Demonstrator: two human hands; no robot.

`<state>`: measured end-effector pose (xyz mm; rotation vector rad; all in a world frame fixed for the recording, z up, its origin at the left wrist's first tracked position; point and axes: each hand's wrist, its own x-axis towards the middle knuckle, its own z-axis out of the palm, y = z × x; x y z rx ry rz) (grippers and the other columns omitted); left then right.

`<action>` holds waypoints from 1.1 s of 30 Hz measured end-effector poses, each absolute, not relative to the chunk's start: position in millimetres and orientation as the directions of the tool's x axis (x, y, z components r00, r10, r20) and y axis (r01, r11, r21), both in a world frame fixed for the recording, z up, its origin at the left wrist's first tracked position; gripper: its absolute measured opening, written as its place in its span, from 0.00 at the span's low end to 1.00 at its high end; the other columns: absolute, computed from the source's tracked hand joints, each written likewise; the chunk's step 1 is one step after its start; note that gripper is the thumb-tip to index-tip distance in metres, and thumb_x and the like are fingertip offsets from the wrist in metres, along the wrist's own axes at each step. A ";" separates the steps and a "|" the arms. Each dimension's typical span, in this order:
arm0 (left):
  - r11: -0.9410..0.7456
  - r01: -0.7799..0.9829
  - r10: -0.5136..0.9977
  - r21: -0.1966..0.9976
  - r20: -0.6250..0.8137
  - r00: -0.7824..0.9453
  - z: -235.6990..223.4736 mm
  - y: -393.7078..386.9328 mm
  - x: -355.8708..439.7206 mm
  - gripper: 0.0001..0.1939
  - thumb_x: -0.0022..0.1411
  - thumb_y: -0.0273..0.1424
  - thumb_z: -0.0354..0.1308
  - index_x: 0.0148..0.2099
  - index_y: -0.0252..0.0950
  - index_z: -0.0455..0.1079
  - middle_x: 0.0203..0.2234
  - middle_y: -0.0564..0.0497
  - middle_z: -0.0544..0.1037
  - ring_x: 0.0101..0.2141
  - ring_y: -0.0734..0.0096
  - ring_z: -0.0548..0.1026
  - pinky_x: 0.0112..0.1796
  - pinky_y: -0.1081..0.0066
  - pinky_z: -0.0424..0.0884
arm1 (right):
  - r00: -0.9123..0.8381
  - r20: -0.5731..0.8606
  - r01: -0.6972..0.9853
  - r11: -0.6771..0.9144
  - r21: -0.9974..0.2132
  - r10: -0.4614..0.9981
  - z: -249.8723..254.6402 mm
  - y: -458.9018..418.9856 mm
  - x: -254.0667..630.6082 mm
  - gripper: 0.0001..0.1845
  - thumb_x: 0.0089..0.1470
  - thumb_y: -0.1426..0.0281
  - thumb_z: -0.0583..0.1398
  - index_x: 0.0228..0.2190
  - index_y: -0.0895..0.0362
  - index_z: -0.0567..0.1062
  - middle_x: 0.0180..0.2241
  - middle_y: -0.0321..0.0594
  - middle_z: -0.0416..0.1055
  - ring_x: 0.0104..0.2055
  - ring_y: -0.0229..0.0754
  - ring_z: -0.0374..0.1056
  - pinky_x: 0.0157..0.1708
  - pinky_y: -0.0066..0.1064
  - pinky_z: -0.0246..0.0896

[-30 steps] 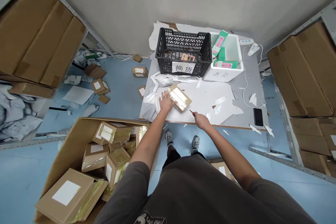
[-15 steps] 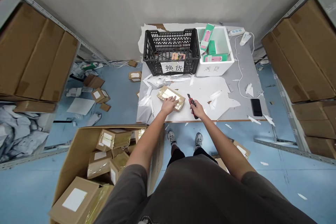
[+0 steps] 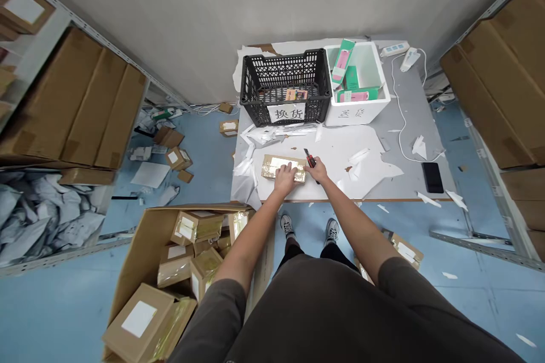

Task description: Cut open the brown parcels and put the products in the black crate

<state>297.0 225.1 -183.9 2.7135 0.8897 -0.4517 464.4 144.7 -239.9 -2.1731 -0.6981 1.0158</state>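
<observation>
A small cardboard box [image 3: 269, 165] wrapped in shiny tape, with a white label on top, lies near the table's front edge. My left hand [image 3: 285, 177] is on top of it, fingers bent over the upper face, holding it against the table. My right hand [image 3: 318, 170] grips a red and black utility knife [image 3: 310, 160] beside the box's right end. The knife's dark blade points up and away from me. Whether the right fingers touch the box I cannot tell.
Behind stand a black plastic crate [image 3: 286, 113] and a white foam box [image 3: 357, 116] holding green and pink packages. A phone [image 3: 432, 177] lies at right among paper scraps. Left of my legs, a large carton [image 3: 140, 238] holds several taped boxes. Shelves with cartons flank both sides.
The small box has turned from a slant to nearly parallel with the table edge, my left hand on it. My right hand with the knife has come close to its right end. The view shifted slightly.
</observation>
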 end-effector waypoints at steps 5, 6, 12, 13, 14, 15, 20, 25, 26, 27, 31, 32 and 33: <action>-0.797 0.587 0.518 0.143 -0.336 0.786 -183.3 228.3 300.2 0.29 0.63 0.37 0.69 0.64 0.45 0.69 0.65 0.42 0.67 0.64 0.47 0.63 0.62 0.52 0.63 | 0.559 -0.484 0.224 -0.685 -0.693 0.673 -238.0 154.0 465.1 0.18 0.52 0.64 0.65 0.43 0.50 0.67 0.40 0.35 0.78 0.42 0.43 0.73 0.44 0.31 0.66; -0.799 0.586 0.516 0.139 -0.343 0.785 -183.5 228.4 302.2 0.29 0.63 0.36 0.69 0.64 0.44 0.69 0.63 0.41 0.69 0.63 0.47 0.63 0.61 0.53 0.63 | 0.554 -0.487 0.228 -0.685 -0.691 0.675 -237.6 155.5 463.5 0.17 0.52 0.64 0.64 0.43 0.50 0.66 0.40 0.35 0.78 0.42 0.43 0.73 0.44 0.31 0.66; -0.790 0.604 0.507 0.107 -0.440 0.741 -184.8 233.1 319.5 0.32 0.59 0.41 0.72 0.62 0.40 0.68 0.59 0.39 0.71 0.60 0.47 0.66 0.59 0.52 0.62 | 0.544 -0.484 0.195 -0.664 -0.722 0.685 -241.0 156.2 455.9 0.13 0.55 0.64 0.61 0.42 0.50 0.65 0.36 0.33 0.75 0.39 0.43 0.72 0.42 0.31 0.67; -0.788 0.607 0.509 0.097 -0.451 0.733 -184.9 234.4 322.2 0.33 0.58 0.41 0.73 0.62 0.40 0.67 0.59 0.39 0.71 0.60 0.47 0.66 0.59 0.52 0.62 | 0.539 -0.493 0.178 -0.664 -0.726 0.683 -242.0 155.5 455.9 0.13 0.55 0.65 0.60 0.42 0.50 0.65 0.36 0.33 0.74 0.38 0.42 0.71 0.41 0.30 0.67; -0.787 0.610 0.511 0.086 -0.461 0.725 -185.0 235.7 324.8 0.34 0.57 0.40 0.74 0.63 0.40 0.67 0.60 0.39 0.71 0.61 0.47 0.66 0.60 0.51 0.61 | 0.533 -0.505 0.157 -0.666 -0.729 0.678 -242.7 154.9 456.0 0.13 0.54 0.65 0.60 0.42 0.50 0.65 0.35 0.32 0.73 0.37 0.42 0.71 0.39 0.30 0.67; -0.787 0.612 0.512 0.077 -0.471 0.718 -184.9 237.0 327.0 0.36 0.57 0.40 0.74 0.63 0.40 0.66 0.60 0.39 0.71 0.61 0.47 0.66 0.61 0.51 0.60 | 0.529 -0.517 0.135 -0.668 -0.731 0.673 -243.1 154.6 456.3 0.14 0.54 0.65 0.60 0.42 0.50 0.65 0.34 0.31 0.73 0.36 0.42 0.70 0.37 0.30 0.67; -0.792 0.599 0.484 0.114 -0.481 0.731 -182.8 241.9 330.7 0.36 0.55 0.42 0.75 0.62 0.37 0.69 0.59 0.36 0.71 0.61 0.45 0.66 0.60 0.50 0.62 | 0.517 -0.553 0.049 -0.668 -0.742 0.653 -238.9 157.2 455.1 0.16 0.55 0.64 0.62 0.43 0.50 0.64 0.31 0.28 0.70 0.30 0.39 0.68 0.31 0.28 0.67; -0.836 0.531 0.456 0.135 -0.367 0.811 -180.7 238.7 318.5 0.28 0.56 0.35 0.73 0.59 0.40 0.74 0.67 0.37 0.67 0.68 0.43 0.61 0.64 0.47 0.60 | 0.499 -0.592 0.044 -0.701 -0.712 0.633 -230.6 144.9 454.9 0.15 0.63 0.60 0.61 0.46 0.51 0.64 0.30 0.29 0.70 0.28 0.39 0.69 0.31 0.28 0.66; -0.844 0.518 0.448 0.139 -0.348 0.824 -180.8 237.9 316.0 0.29 0.56 0.33 0.72 0.60 0.40 0.74 0.70 0.38 0.64 0.70 0.43 0.59 0.66 0.48 0.59 | 0.509 -0.566 0.109 -0.701 -0.704 0.648 -228.9 137.6 456.5 0.14 0.65 0.57 0.59 0.46 0.51 0.65 0.31 0.31 0.71 0.30 0.41 0.70 0.32 0.29 0.66; -0.850 0.506 0.438 0.146 -0.338 0.833 -181.1 237.3 313.8 0.30 0.56 0.32 0.72 0.61 0.40 0.73 0.72 0.38 0.61 0.72 0.43 0.56 0.67 0.48 0.59 | 0.516 -0.534 0.192 -0.698 -0.690 0.670 -227.3 129.1 458.8 0.14 0.68 0.55 0.57 0.46 0.51 0.66 0.32 0.33 0.73 0.33 0.43 0.72 0.35 0.29 0.66; -0.848 0.490 0.409 0.203 -0.338 0.847 -185.4 238.7 310.5 0.37 0.54 0.26 0.72 0.65 0.34 0.68 0.75 0.37 0.58 0.74 0.44 0.54 0.69 0.51 0.60 | 0.453 -0.461 0.509 -0.645 -0.570 0.763 -218.5 94.6 470.7 0.23 0.75 0.51 0.47 0.45 0.53 0.73 0.38 0.42 0.78 0.44 0.48 0.75 0.41 0.30 0.62; -0.840 0.495 0.409 0.221 -0.341 0.847 -187.0 239.8 310.6 0.38 0.53 0.26 0.72 0.66 0.33 0.68 0.75 0.36 0.58 0.74 0.44 0.54 0.70 0.52 0.59 | 0.424 -0.470 0.564 -0.632 -0.531 0.774 -215.6 89.4 473.6 0.25 0.76 0.50 0.46 0.45 0.53 0.74 0.39 0.44 0.79 0.46 0.49 0.76 0.42 0.30 0.61; -0.832 0.501 0.409 0.240 -0.344 0.845 -188.8 240.8 310.9 0.39 0.53 0.26 0.73 0.66 0.33 0.67 0.75 0.36 0.57 0.75 0.44 0.54 0.70 0.52 0.59 | 0.400 -0.486 0.611 -0.621 -0.491 0.777 -212.5 86.5 476.2 0.26 0.76 0.50 0.45 0.45 0.54 0.75 0.41 0.46 0.80 0.47 0.49 0.76 0.42 0.30 0.61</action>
